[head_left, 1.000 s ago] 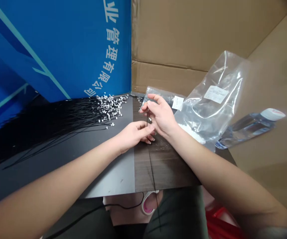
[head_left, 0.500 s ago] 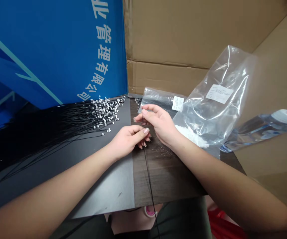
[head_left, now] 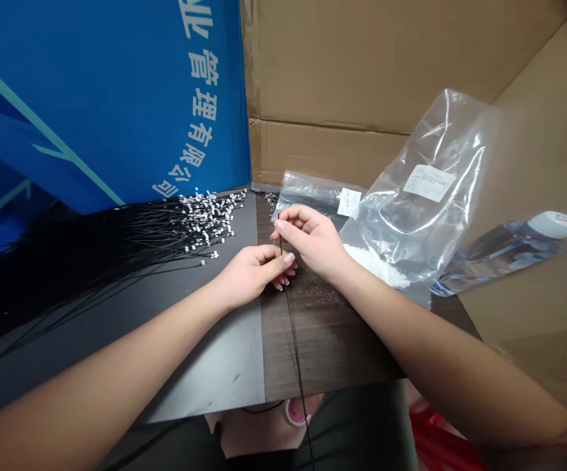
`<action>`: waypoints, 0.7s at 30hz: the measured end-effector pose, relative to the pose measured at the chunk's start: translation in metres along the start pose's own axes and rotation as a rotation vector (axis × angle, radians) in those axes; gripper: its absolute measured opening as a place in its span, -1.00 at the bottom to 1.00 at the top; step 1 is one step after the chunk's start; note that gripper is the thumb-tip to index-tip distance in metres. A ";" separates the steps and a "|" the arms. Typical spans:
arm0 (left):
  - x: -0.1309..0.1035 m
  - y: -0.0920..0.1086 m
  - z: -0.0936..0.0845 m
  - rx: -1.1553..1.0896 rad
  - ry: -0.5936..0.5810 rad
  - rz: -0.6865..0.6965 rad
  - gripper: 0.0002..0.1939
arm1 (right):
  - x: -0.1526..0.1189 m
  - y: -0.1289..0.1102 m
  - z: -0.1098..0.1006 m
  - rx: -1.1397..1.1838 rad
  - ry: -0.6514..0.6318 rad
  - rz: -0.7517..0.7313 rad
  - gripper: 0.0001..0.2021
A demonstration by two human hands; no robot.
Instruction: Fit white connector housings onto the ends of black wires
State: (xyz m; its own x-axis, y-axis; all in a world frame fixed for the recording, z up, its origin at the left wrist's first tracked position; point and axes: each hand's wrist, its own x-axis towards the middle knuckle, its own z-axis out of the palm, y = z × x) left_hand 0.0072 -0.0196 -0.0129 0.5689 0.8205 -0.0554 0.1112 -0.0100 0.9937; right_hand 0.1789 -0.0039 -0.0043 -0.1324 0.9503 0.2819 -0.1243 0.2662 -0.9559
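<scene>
Between thumb and fingers, my left hand (head_left: 258, 271) pinches a thin black wire (head_left: 294, 347). Just above it, my right hand (head_left: 313, 239) holds the wire's upper end with the fingers closed; the tip pokes out a little above the thumb. From my hands the wire runs down over the table edge toward my lap. To the left lies a big bundle of black wires (head_left: 116, 239) with small white connectors (head_left: 209, 219) on their ends. Right of my right hand, small white pieces (head_left: 376, 265) sit at the mouth of a clear plastic bag (head_left: 440, 190).
A flatter labelled bag (head_left: 308, 190) lies behind my hands. At the right, a clear water bottle (head_left: 509, 252) leans over on its side. A blue printed panel (head_left: 116, 98) and cardboard walls (head_left: 332, 65) enclose the table (head_left: 332, 347). A dark grey sheet (head_left: 224, 353) covers its left part.
My right hand's fingers have drawn in closer around the wire's end, with the tip now showing above them. The left hand keeps its pinch; the whole view has shifted slightly.
</scene>
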 end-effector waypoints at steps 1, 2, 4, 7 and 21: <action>0.000 -0.001 0.000 0.010 -0.004 0.001 -0.54 | 0.000 0.000 0.000 0.000 0.001 -0.015 -0.70; 0.001 -0.002 0.000 0.018 -0.007 0.003 -0.54 | -0.001 0.000 0.000 -0.004 0.002 -0.034 -0.72; 0.001 -0.003 -0.001 0.028 -0.010 0.007 -0.55 | -0.002 -0.001 0.000 -0.029 0.000 -0.076 -0.75; 0.001 -0.006 -0.001 0.022 -0.009 0.018 -0.55 | -0.005 -0.002 0.000 -0.080 -0.024 -0.153 -0.79; 0.000 -0.005 0.000 -0.059 0.007 0.067 -0.49 | -0.012 -0.006 -0.002 -0.469 -0.075 -0.584 -0.90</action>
State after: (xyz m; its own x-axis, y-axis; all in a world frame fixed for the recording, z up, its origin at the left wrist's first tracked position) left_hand 0.0066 -0.0190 -0.0180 0.5679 0.8230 0.0123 0.0246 -0.0320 0.9992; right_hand 0.1829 -0.0162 -0.0023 -0.2425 0.6246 0.7424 0.2347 0.7802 -0.5798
